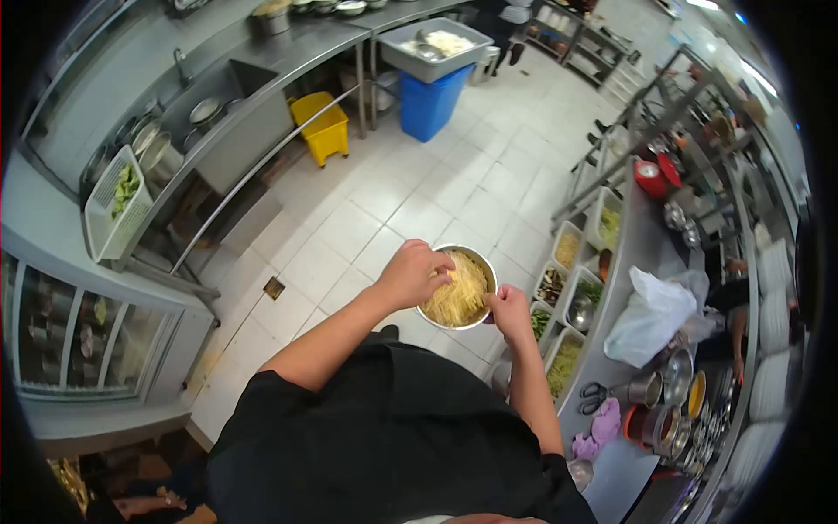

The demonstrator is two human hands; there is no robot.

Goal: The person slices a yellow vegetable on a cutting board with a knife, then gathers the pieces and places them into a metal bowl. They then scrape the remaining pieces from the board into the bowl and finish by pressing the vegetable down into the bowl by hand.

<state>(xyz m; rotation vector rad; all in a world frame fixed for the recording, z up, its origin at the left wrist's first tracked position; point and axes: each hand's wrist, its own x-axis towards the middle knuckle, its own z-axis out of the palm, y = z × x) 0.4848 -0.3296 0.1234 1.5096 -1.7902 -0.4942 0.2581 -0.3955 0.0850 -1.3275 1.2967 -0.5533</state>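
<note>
A round metal bowl (460, 321) full of thin yellow strands (460, 293) is held up in front of my body, above the tiled floor. My right hand (509, 311) grips the bowl's right rim between thumb and fingers. Over the upper left part of the bowl is my left hand (417, 274), its fingers bent together at the strands; whether they pinch any is too small to tell.
Food containers (567, 249) line the steel counter (624, 271) at right, with a white plastic bag (648, 319) and scissors (594, 397). A yellow bucket (323, 131), blue bin (428, 105) and sink counter (288, 52) stand ahead left. Another person (506, 22) is at the far end.
</note>
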